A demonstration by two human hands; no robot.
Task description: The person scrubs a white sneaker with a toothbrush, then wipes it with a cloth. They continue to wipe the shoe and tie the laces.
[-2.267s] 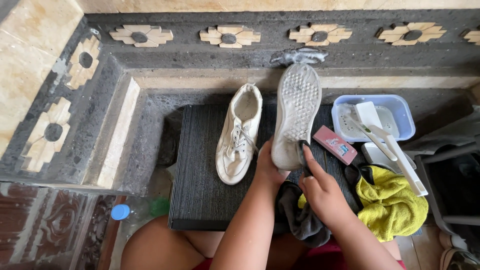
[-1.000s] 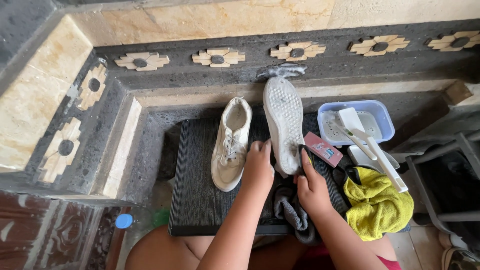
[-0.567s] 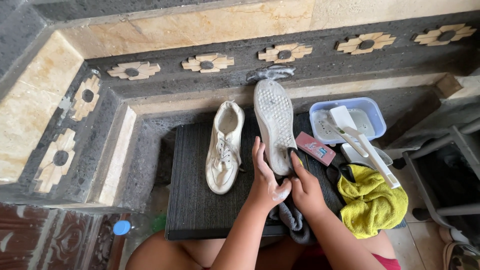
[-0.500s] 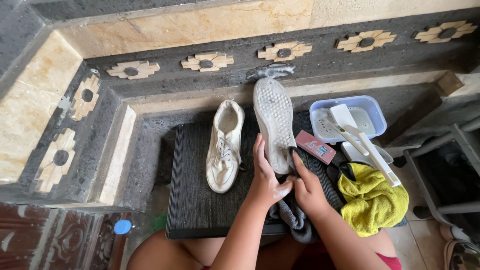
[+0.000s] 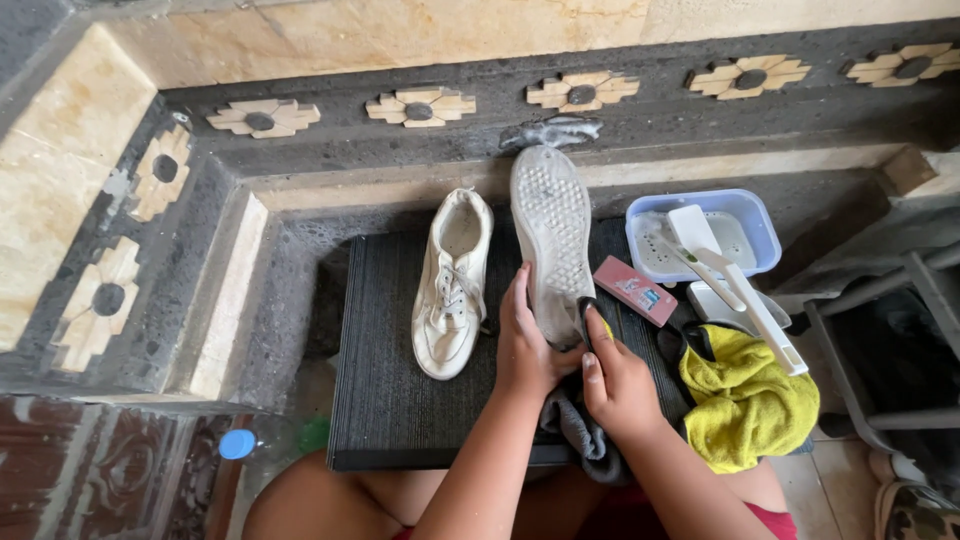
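A dark stone wall (image 5: 640, 90) with pale flower-shaped inlays runs across the top and down the left side, stepping into a ledge. Against it sits a dark ribbed mat (image 5: 400, 350) that serves as the worktop. On the mat lies a white lace-up shoe (image 5: 452, 285), upright on its sole, its opening facing up and its toe toward the person. Just right of it, the upturned shoe (image 5: 552, 235) shows its whitish, dirty sole with a dotted tread; its toe points at the wall and its heel end sits between the two hands near the mat's middle. The left hand (image 5: 525, 345) has its grip closed around the heel's left edge, fingers lying up along the sole's side. The right hand (image 5: 615, 385) presses a thumb and fingers against the heel's right side, where a small dark thing is pinched; what it is cannot be told. Under both hands hangs a grey cloth (image 5: 580, 430). To the right lie a yellow cloth (image 5: 750, 400), a blue plastic tub (image 5: 755, 225) with a white long-handled brush (image 5: 735, 285) propped across it, and a small pink box (image 5: 635, 291). A blue bottle cap (image 5: 237, 443) shows at lower left.
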